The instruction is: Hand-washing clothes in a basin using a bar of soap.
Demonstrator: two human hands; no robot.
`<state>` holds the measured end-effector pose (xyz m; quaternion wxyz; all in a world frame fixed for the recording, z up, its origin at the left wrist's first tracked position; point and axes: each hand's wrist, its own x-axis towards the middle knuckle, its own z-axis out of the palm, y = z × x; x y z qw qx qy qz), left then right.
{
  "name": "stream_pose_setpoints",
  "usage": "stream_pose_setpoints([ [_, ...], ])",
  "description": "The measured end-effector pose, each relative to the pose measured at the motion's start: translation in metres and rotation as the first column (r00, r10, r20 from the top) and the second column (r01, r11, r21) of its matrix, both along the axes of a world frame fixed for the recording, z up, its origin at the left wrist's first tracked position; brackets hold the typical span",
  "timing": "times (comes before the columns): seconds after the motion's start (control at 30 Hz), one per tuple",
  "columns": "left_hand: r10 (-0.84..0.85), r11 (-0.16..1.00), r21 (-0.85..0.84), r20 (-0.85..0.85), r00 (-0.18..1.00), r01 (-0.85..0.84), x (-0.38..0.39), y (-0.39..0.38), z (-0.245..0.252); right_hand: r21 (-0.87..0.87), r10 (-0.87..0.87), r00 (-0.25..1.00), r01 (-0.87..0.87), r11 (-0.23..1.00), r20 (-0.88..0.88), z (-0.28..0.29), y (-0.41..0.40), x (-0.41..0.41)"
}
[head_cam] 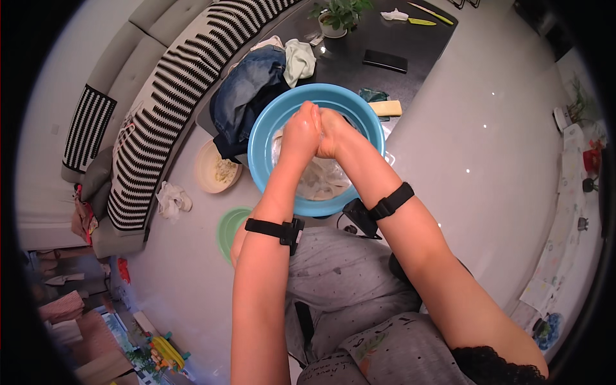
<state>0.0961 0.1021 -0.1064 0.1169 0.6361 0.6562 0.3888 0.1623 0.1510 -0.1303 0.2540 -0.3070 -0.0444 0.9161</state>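
Note:
My left hand and my right hand press together over a blue plastic basin. Both look wet, with the fingers curled in. Whether anything is squeezed between the palms is hidden. Below them in the basin lies pale, wet, whitish material in cloudy liquid; its exact kind is not clear. The basin sits close before my knees, by the edge of a dark table. A black strap circles each forearm.
Blue jeans and a pale cloth lie left of the basin. A yellow bar, a black wallet-like case, a potted plant and a green-handled knife rest on the table. A green basin and a cream bowl stand leftward.

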Motion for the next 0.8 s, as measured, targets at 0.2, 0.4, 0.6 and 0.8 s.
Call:
stream_pose_setpoints([
  [0.2,0.070,0.996,-0.057,-0.072,0.995,-0.074,-0.001,0.000,0.003,-0.068,0.009,0.998,-0.013,0.998,-0.064,0.014,-0.008,-0.001],
  [0.4,0.125,0.984,-0.149,0.163,0.979,-0.101,-0.014,-0.008,-0.007,-0.024,0.036,0.999,-0.036,0.999,0.024,0.027,-0.017,-0.001],
  [0.6,0.199,0.979,-0.181,0.951,0.238,-0.095,-0.037,-0.036,-0.053,0.111,0.218,0.931,-0.260,0.959,0.292,-0.005,-0.012,-0.002],
  [0.8,0.414,0.877,-0.448,0.888,-0.199,-0.172,-0.062,-0.061,-0.104,0.491,-0.031,0.756,-0.392,0.778,0.653,-0.062,-0.006,0.000],
])
